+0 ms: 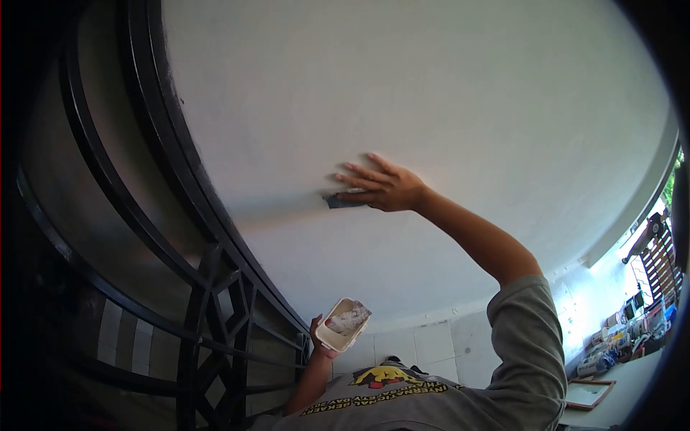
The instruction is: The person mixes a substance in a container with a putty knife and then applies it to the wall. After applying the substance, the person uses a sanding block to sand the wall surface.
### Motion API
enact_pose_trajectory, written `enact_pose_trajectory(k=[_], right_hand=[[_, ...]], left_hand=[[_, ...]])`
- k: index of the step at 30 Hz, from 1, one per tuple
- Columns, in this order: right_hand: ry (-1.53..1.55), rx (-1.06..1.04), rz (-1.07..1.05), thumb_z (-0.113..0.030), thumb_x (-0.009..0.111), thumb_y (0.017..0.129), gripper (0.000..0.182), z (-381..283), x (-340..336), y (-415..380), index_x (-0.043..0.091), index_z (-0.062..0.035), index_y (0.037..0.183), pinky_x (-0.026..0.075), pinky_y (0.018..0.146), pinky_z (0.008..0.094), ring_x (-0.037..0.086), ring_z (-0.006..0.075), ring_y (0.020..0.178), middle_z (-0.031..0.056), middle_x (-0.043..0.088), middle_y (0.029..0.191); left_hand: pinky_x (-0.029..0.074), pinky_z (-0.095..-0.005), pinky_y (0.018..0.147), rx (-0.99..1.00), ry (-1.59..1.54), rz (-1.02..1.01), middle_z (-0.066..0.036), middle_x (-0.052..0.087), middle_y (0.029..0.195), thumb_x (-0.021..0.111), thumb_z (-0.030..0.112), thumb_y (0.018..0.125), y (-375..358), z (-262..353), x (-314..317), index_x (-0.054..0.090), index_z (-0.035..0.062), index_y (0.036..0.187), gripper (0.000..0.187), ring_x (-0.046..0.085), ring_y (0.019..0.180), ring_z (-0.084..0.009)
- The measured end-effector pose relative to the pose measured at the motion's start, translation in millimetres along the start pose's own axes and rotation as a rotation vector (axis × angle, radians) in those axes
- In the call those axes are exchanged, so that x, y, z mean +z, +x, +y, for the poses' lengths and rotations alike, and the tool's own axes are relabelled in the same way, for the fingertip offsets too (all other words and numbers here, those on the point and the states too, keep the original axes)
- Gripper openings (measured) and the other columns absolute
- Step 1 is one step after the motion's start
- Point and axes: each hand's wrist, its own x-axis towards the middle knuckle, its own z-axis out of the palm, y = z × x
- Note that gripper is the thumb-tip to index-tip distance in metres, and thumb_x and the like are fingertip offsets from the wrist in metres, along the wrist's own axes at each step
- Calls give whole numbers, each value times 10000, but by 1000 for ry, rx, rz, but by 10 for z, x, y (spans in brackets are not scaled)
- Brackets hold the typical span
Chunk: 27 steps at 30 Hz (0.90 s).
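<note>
My right hand [392, 188] is raised to the white wall [402, 93], its upper fingers spread close along the surface. Under its lower fingers is a small, flat blue-grey scraper [346, 199], held against the wall; part of it is hidden by the hand. Down low by the gate, my left hand [327, 350] grips an off-white plastic tub [332, 338] from the side and below. White paste [348, 320] lies inside the tub, smeared toward its far end.
A black metal gate [205, 287] with curved bars runs along the left, close to my left arm. Pale tiles [424, 343] cover the ground below. At the far right are cluttered items [618, 337] and a wood-framed panel [589, 394].
</note>
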Motion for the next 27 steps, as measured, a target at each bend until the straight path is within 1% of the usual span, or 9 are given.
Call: enact_pose_trajectory(k=[4, 7, 10, 13, 14, 17, 21, 26, 27], right_hand=[[-64, 95, 79, -373, 662, 884, 650, 147, -79, -42, 423, -438, 1485, 217, 1225, 531, 329, 242, 1477, -22, 316, 1626], [55, 665, 98, -317, 680, 859, 657, 433, -362, 48, 466, -392, 1476, 241, 1200, 546, 353, 282, 1463, 5, 355, 1608], [-116, 1115, 481, -254, 707, 825, 717, 603, -360, 313, 468, -368, 1490, 186, 1199, 587, 297, 359, 1485, 79, 319, 1622], [-48, 1239, 501, -243, 677, 858, 687, 544, -514, 617, 457, -400, 1490, 154, 1209, 583, 250, 364, 1506, 91, 286, 1636], [-65, 1102, 208, -324, 665, 896, 662, 459, -595, 641, 419, -437, 1500, 179, 1215, 567, 226, 323, 1521, 62, 269, 1647], [-59, 556, 202, -452, 761, 784, 857, 301, -454, 630, 329, -478, 1524, 256, 1208, 537, 257, 231, 1513, -20, 267, 1646], [-69, 706, 166, -385, 717, 834, 762, 801, -794, 742, 376, -458, 1511, 253, 1197, 561, 319, 273, 1483, -15, 322, 1623], [-110, 992, 699, -314, 670, 852, 704, 1109, -804, 1414, 424, -401, 1506, 223, 1169, 639, 289, 325, 1493, 64, 326, 1617], [-120, 906, 565, -311, 675, 842, 711, 1001, -822, 1515, 427, -388, 1504, 233, 1169, 635, 301, 320, 1486, 65, 331, 1615]], left_hand=[[525, -610, 975, 36, -19, -26, -243, 461, 1473, 587, 525, 869, -71, -26, 91, 447, 70, 1479, 774, 479, 1320, -504], [520, -614, 989, 89, -34, 8, -243, 443, 1489, 596, 499, 879, -190, -60, 104, 443, 56, 1480, 763, 466, 1328, -509], [467, -584, 1056, 105, -20, -126, -240, 427, 1510, 509, 526, 887, -254, -46, 16, 370, 11, 1512, 822, 465, 1349, -476], [511, -610, 1004, 111, -59, -76, -243, 436, 1497, 616, 475, 878, -231, -154, 218, 438, 42, 1481, 764, 457, 1333, -515], [497, -601, 1020, 111, -53, -95, -247, 435, 1496, 586, 490, 878, -219, -143, 189, 417, 33, 1491, 783, 462, 1334, -505], [466, -585, 1054, 107, -21, -102, -255, 433, 1497, 530, 520, 875, -245, -86, 35, 374, 17, 1512, 827, 476, 1336, -482], [460, -587, 1056, 84, -27, -111, -249, 424, 1507, 538, 526, 864, -260, -22, 12, 369, 16, 1515, 844, 473, 1340, -478], [472, -583, 1049, 89, -51, -128, -243, 412, 1518, 530, 523, 863, -246, -52, 76, 364, 15, 1516, 844, 458, 1354, -476], [469, -581, 1054, 89, -56, -145, -243, 410, 1519, 526, 520, 865, -247, -57, 91, 364, 14, 1516, 841, 455, 1357, -476]])
